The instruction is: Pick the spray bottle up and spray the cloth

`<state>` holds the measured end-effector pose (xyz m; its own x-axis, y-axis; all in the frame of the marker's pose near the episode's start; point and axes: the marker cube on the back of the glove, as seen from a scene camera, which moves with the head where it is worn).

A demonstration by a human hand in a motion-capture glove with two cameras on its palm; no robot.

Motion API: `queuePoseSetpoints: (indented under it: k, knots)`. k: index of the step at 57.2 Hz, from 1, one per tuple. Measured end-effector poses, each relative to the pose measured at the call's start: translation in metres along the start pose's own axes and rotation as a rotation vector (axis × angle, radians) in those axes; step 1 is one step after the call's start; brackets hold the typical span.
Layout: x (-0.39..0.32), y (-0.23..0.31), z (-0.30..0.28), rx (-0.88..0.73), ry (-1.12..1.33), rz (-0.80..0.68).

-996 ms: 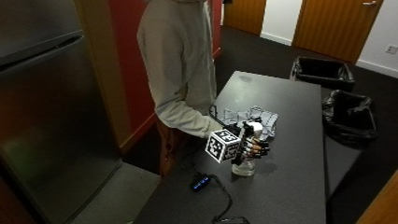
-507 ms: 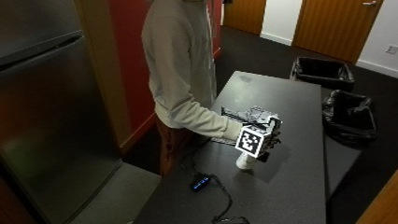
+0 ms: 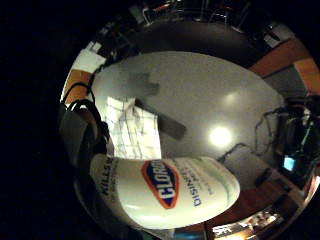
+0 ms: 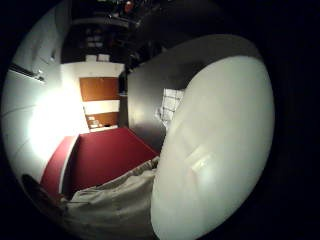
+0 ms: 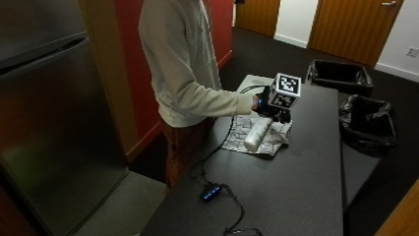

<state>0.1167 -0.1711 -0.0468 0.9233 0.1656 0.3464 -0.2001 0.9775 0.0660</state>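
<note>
In the outside view my gloved right hand [image 5: 267, 106] grips the top of a white spray bottle [image 5: 256, 134], which hangs tilted in the air over the checked white cloth [image 5: 235, 139]. The cloth lies crumpled on the dark table [image 5: 294, 187] near its left edge. The little finger side palm view has the bottle [image 3: 165, 190] with its Clorox label close to the palm, and the cloth [image 3: 132, 132] on the table beyond it. The bottle's plain white side [image 4: 220, 150] fills much of the thumb side palm view, with a corner of the cloth [image 4: 170, 107] behind it.
A black cable runs along the table to a small device with a blue light [image 5: 211, 191] near the front. Two black bins [image 5: 340, 76] [image 5: 367, 120] stand to the right of the table. A steel fridge [image 5: 59, 123] stands at the left.
My hand has lifted the bottle from the table in front of the cloth and carried it up and away, so it now hangs over the cloth.
</note>
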Motion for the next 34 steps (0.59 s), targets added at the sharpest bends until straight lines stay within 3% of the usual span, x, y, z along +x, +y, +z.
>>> queuePoseSetpoints:
  k: [15, 34]
  knots:
    - [-0.052, 0.026, 0.014, -0.153, 0.331, -0.037]
    - [-0.076, 0.043, 0.075, -0.192, 0.317, 0.027]
